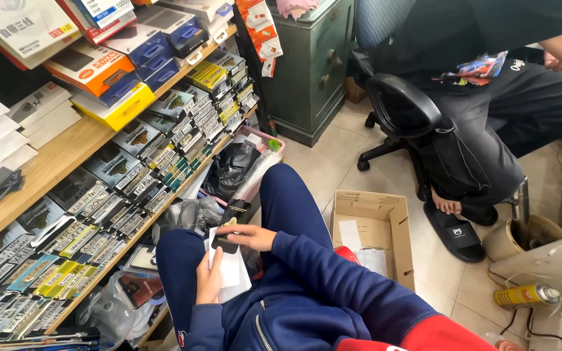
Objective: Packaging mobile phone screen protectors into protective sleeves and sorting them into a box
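Note:
I sit with my legs in dark blue trousers stretched toward the shelves. My left hand (207, 281) holds a stack of flat white packets (231, 272) upright over my lap. My right hand (250, 237) reaches across above them, and its fingers pinch a small black packet (233, 220) with gold print that rests against the top of the white stack. The two hands are close together, almost touching. The lower part of the white stack is hidden behind my left hand.
Wooden shelves (66, 156) on the left carry rows of small boxed goods. An open cardboard box (398, 224) with papers lies on the tiled floor to my right. Another person sits on a black office chair (401, 107). A yellow spray can (525, 296) lies at right.

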